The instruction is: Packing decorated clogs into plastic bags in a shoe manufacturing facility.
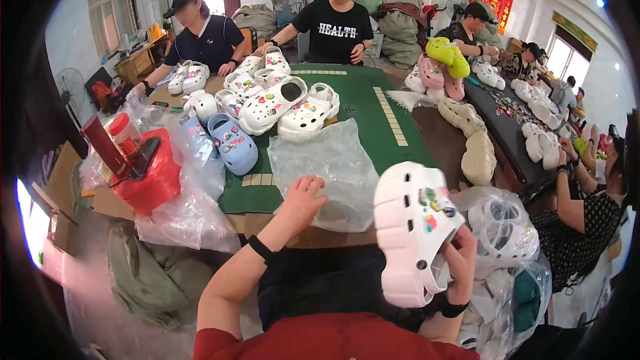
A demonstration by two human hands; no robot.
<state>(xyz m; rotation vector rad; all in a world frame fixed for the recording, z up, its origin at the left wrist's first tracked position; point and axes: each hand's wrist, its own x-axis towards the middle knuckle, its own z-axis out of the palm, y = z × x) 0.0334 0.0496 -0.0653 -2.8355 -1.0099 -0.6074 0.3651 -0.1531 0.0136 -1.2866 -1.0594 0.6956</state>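
My right hand [460, 253] grips a white clog shoe [408, 233] with small coloured charms on its upper, held upright near my chest. A clear plastic bag [330, 163] lies on the green table mat [373, 117], and my left hand [303, 200] rests on its near edge with fingers spread. Beyond the bag lies a heap of white clogs with charms [283, 103], with a light blue clog [233, 143] beside them.
A red bag [150, 180] with a bottle and a phone stands at left amid clear plastic wrap. More bagged white clogs [503, 227] sit at my right. Several people sit around the tables; beige, pink and green clogs [453, 73] lie at the far right.
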